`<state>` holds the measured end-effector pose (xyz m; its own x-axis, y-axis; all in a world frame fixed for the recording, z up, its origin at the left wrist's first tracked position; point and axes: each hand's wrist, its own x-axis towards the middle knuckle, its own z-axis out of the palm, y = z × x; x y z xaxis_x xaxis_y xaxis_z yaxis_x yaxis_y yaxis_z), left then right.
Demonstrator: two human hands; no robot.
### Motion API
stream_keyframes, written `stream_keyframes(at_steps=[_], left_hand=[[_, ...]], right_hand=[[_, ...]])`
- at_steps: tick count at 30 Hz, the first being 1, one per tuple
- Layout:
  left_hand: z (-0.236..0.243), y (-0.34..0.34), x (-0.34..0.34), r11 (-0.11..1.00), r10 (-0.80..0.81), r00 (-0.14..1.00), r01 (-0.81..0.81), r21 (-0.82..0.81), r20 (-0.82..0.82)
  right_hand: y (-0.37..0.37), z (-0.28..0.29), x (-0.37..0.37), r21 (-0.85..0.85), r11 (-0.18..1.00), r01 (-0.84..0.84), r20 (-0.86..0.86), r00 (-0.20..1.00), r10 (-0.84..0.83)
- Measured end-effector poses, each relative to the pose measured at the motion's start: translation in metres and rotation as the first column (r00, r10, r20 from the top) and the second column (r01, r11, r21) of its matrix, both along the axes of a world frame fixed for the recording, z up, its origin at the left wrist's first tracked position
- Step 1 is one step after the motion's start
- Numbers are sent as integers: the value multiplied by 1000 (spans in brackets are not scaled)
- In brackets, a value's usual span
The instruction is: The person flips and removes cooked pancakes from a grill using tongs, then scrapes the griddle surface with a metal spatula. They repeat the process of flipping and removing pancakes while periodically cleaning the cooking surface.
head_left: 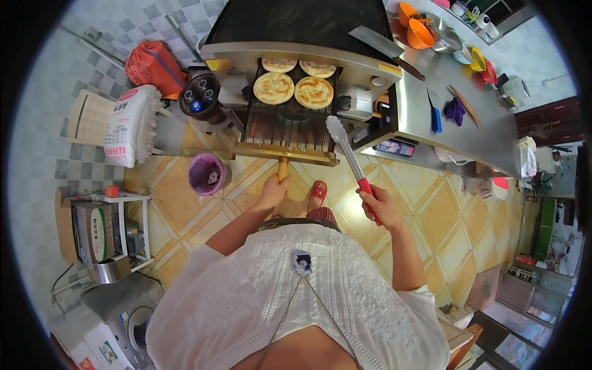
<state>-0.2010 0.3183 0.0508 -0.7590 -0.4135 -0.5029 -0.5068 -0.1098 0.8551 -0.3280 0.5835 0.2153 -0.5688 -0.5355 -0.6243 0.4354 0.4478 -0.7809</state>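
My left hand [273, 191] is closed around the wooden handle [283, 168] of a pulled-out oven rack drawer [290, 133]. On its metal bars lie several round browned flatbreads [314, 92], the rear ones partly hidden under the oven's front edge. In my right hand [382, 206] is a pair of tongs [346, 150] with a red grip and silver scalloped tips. Those tips hover by the rack's right side, apart from the breads. The front half of the rack carries no bread.
A black griddle top [296, 24] covers the oven, with a cleaver [385, 49] lying at its right edge. To the right, a steel counter [444, 135] holds a blue-handled knife [435, 114] and bowls. A purple-lined bin [206, 174] stands on the floor at left, below a white sack [131, 126].
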Motion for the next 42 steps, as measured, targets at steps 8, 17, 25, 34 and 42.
stream_keyframes(at_steps=[8,17,25,34,42], left_hand=[[9,24,75,994,-28,999,31,106,-24],[21,15,79,948,20,998,3,319,-67],[55,13,91,588,417,892,-120,800,-173],[66,17,91,529,376,918,-100,843,-128],[55,16,90,442,438,898,-176,880,-40]], right_hand=[[-27,-9,26,-34,984,176,392,908,-149],[-45,-10,-3,-12,995,-102,-134,986,99],[34,25,61,-74,954,-291,238,924,300],[52,2,86,-74,940,-334,342,877,338],[54,17,76,-77,938,-338,333,878,344]])
